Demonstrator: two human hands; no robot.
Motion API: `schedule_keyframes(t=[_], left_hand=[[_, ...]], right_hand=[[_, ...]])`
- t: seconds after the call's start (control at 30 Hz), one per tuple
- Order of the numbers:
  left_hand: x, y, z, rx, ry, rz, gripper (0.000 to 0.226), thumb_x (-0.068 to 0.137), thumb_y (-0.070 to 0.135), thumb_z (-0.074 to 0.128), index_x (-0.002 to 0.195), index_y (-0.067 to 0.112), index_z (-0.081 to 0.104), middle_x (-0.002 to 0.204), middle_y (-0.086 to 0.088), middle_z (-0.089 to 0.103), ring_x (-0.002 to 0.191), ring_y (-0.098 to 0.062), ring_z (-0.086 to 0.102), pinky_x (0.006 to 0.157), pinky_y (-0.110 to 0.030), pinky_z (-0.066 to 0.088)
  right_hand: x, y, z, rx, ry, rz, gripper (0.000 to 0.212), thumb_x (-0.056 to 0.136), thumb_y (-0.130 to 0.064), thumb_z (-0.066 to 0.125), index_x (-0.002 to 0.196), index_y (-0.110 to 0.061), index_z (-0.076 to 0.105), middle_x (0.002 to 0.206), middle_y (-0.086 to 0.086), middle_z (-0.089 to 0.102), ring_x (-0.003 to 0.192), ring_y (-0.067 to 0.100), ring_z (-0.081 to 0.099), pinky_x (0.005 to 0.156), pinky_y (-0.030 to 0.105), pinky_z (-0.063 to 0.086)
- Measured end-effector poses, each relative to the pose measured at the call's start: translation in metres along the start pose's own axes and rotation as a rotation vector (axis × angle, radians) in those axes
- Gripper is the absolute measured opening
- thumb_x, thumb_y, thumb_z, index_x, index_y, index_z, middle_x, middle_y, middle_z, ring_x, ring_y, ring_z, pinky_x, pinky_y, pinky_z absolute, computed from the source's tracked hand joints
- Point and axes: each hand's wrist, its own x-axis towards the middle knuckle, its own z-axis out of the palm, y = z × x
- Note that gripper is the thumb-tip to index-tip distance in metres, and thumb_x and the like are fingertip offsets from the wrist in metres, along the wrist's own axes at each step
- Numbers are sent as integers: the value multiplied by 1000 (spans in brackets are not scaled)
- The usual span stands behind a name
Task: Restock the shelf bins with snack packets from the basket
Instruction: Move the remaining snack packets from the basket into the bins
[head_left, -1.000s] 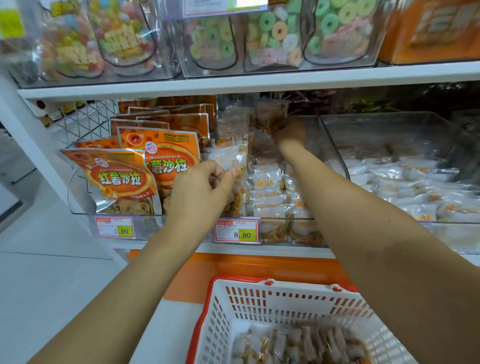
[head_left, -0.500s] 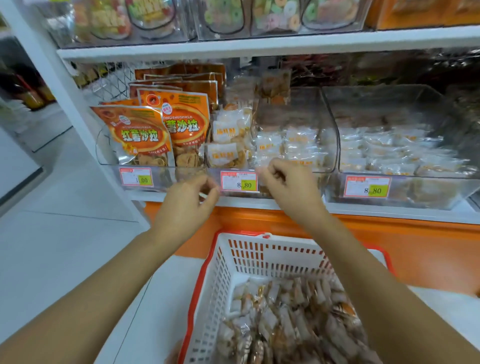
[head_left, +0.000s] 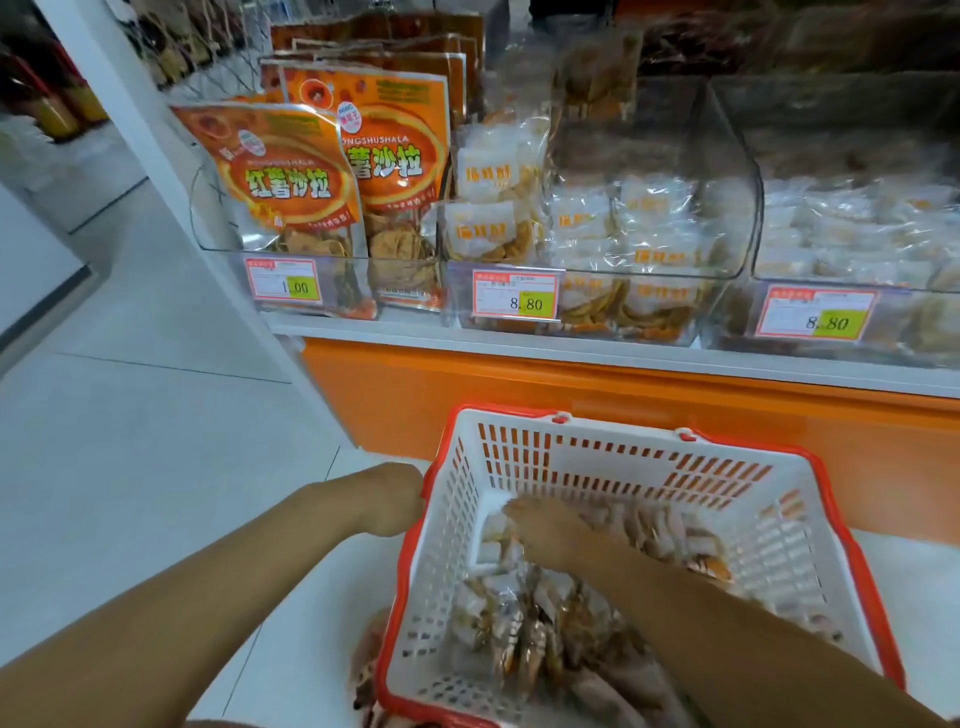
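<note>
A white basket with a red rim (head_left: 623, 431) stands on the floor below the shelf, holding several clear snack packets (head_left: 524, 639). My right hand (head_left: 550, 530) is down inside it, with the fingers lying on the packets at the far left corner; the hand is blurred. My left hand (head_left: 389, 499) is curled against the outside of the basket's left rim, its fingertips hidden. On the shelf, the middle clear bin (head_left: 727, 156) holds the same white-labelled packets (head_left: 644, 223), piled higher on its left side.
The left bin holds upright orange snack bags (head_left: 291, 182). The right bin (head_left: 857, 234) is filled with white packets. Price tags (head_left: 514, 296) are clipped on the bin fronts. An orange shelf base (head_left: 571, 389) runs behind the basket. A white upright (head_left: 171, 171) is at left.
Both hands have come down from the shelf bins. The right hand has gone into the basket onto the packets, the left has dropped to the basket's left rim. The view has tilted downward.
</note>
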Motion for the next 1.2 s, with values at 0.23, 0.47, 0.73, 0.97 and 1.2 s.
schedule_keyframes(t=[0.23, 0.47, 0.73, 0.97, 1.2], left_hand=[[17, 2, 8, -16, 9, -15, 35, 100, 12, 36, 65, 14, 41, 68, 1, 39, 57, -7, 33, 50, -16, 27], [15, 6, -2, -85, -51, -19, 35, 98, 9, 36, 63, 9, 40, 67, -4, 43, 58, -11, 37, 51, -21, 28], [8, 14, -3, -55, -84, -25, 38, 100, 16, 36, 63, 16, 35, 67, 2, 37, 57, -9, 35, 51, -21, 28], [0, 24, -9, -175, -107, -99, 37, 96, 41, 50, 67, 17, 44, 62, 1, 38, 52, -12, 37, 52, -21, 33], [-18, 61, -45, -1399, 455, 63, 41, 96, 37, 52, 98, 0, 68, 82, -11, 65, 69, -18, 58, 62, -24, 51]], right_hand=[[29, -7, 18, -213, -146, -98, 66, 95, -8, 50, 152, -19, 20, 160, 7, 8, 147, 30, 3, 119, 41, 3], [22, 6, 37, -162, -101, -54, 62, 90, -2, 49, 144, -29, 37, 151, 3, 34, 137, 26, 28, 116, 40, 22], [-13, 8, 30, -227, 39, -125, 44, 94, -3, 45, 136, -15, 50, 135, 13, 48, 124, 30, 46, 103, 39, 39], [-56, -3, -21, 633, 313, 71, 22, 99, -28, 49, 104, -11, 61, 82, -5, 55, 76, 9, 56, 75, 26, 49], [-109, -34, -129, 1497, 389, -114, 26, 97, -19, 51, 120, -7, 56, 96, 14, 69, 77, 23, 69, 78, 32, 58]])
